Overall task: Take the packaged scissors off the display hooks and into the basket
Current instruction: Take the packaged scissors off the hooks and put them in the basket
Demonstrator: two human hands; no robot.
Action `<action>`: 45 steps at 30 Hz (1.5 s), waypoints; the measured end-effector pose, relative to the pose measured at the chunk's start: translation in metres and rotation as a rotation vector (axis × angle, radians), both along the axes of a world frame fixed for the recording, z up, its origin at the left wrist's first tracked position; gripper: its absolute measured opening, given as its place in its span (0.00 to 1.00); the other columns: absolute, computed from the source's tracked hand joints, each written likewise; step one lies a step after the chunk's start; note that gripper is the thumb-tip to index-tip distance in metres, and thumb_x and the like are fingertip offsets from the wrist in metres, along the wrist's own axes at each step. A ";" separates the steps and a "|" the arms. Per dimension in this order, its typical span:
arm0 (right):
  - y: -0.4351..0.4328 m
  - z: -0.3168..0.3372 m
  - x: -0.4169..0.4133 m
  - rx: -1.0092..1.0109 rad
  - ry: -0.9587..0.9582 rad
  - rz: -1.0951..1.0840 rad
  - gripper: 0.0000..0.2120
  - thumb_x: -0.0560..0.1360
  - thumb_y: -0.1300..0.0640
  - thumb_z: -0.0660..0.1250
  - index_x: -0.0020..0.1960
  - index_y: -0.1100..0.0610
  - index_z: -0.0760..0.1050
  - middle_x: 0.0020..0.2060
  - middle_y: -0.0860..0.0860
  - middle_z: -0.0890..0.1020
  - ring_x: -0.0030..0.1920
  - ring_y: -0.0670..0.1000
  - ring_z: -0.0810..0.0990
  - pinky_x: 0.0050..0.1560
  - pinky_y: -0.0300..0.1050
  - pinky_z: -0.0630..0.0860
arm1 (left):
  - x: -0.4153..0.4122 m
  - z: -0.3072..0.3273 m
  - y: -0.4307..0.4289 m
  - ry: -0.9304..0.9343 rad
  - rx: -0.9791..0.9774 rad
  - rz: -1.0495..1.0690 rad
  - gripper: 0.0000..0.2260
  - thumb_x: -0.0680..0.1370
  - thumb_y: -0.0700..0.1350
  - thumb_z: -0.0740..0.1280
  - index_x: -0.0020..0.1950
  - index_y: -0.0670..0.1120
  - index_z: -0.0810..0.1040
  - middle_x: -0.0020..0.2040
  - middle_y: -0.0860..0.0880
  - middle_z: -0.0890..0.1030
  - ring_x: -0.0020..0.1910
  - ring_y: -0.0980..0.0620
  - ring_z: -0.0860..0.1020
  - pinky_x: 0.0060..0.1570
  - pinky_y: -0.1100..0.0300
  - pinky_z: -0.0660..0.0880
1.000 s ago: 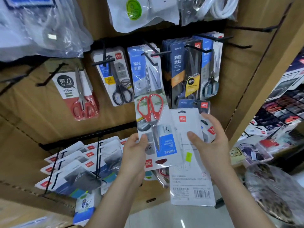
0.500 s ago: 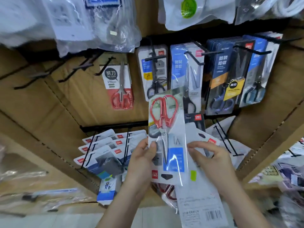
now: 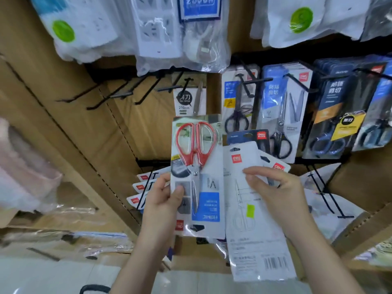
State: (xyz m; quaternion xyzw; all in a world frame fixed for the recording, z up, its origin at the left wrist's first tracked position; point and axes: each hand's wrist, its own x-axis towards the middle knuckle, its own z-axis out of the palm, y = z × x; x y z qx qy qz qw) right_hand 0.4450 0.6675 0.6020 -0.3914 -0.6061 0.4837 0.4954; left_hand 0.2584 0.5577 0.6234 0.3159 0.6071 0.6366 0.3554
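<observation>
Head cam: left hand (image 3: 164, 200) pinching red-handled scissors pack (image 3: 197, 172), held upside down, off the hooks. Right hand (image 3: 273, 194) gripping a white-backed pack (image 3: 252, 211), back side facing cam. More packs still on display hooks (image 3: 297, 81). Looks like mid-transfer; next prob lower both into basket, only a dark handle (image 3: 93, 288) visible btm edge.

Above the grip: clear plastic bags of white power strips (image 3: 180, 35), white pouches with green round stickers (image 3: 301, 20). Behind everything: brown cardboard backing panel (image 3: 70, 115). Far left: pale pink wrapped bundle (image 3: 23, 172).
</observation>
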 end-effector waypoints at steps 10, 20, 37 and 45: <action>0.011 0.006 -0.011 -0.073 0.020 -0.040 0.15 0.75 0.67 0.70 0.40 0.48 0.84 0.36 0.37 0.85 0.41 0.36 0.81 0.43 0.26 0.75 | -0.088 0.043 -0.004 0.331 -0.180 -0.464 0.15 0.72 0.43 0.74 0.58 0.48 0.84 0.48 0.39 0.86 0.47 0.38 0.85 0.48 0.41 0.81; -0.009 0.003 -0.047 -0.195 -0.146 0.155 0.17 0.56 0.49 0.79 0.44 0.49 0.85 0.45 0.44 0.86 0.47 0.41 0.83 0.49 0.37 0.78 | -0.105 0.077 0.075 1.215 -0.459 -0.614 0.07 0.70 0.55 0.77 0.45 0.60 0.83 0.41 0.61 0.83 0.44 0.59 0.80 0.43 0.64 0.74; -0.029 -0.022 -0.076 -0.249 0.146 -0.107 0.11 0.78 0.54 0.66 0.41 0.54 0.84 0.36 0.49 0.87 0.35 0.42 0.83 0.34 0.31 0.77 | -0.038 -0.020 0.023 -0.174 -0.077 0.156 0.10 0.83 0.48 0.63 0.54 0.44 0.81 0.51 0.45 0.86 0.53 0.42 0.84 0.58 0.39 0.78; -0.040 -0.010 -0.078 -0.325 0.080 -0.062 0.26 0.84 0.49 0.50 0.36 0.52 0.79 0.21 0.36 0.78 0.27 0.29 0.76 0.27 0.22 0.67 | -0.041 -0.010 0.024 -0.532 0.006 0.168 0.13 0.85 0.46 0.58 0.62 0.41 0.77 0.55 0.40 0.85 0.53 0.42 0.84 0.54 0.45 0.81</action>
